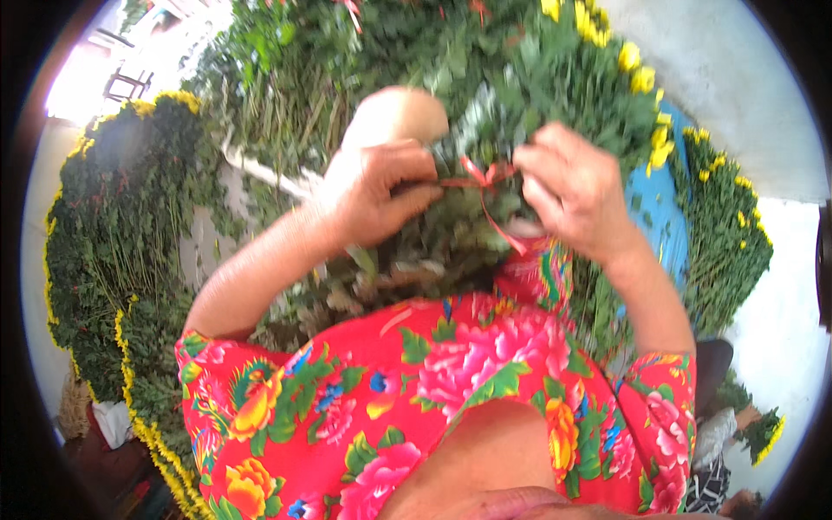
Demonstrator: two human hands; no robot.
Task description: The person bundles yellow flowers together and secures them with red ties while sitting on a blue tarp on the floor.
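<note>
My left hand [383, 188] pinches one side of a red ribbon [484, 177] between thumb and fingers. The other side of it is in the fingertips of my right hand [575, 188]. Between my hands the ribbon forms a knot or small bow, with a loose tail hanging towards me. It lies across a bunch of green leafy stems [448, 227] that rests in front of my body. Blur hides just how the ribbon passes around the stems. A bare knee [400, 117] rises behind my left hand.
Cut yellow chrysanthemums lie in large heaps ahead [325, 104], at the left [117, 214] and at the right [721, 240]. Several bunches carry red ties. A blue sheet [656, 221] shows at the right. Another person's sleeve [714, 442] is at the lower right, beside a flower bunch [767, 432].
</note>
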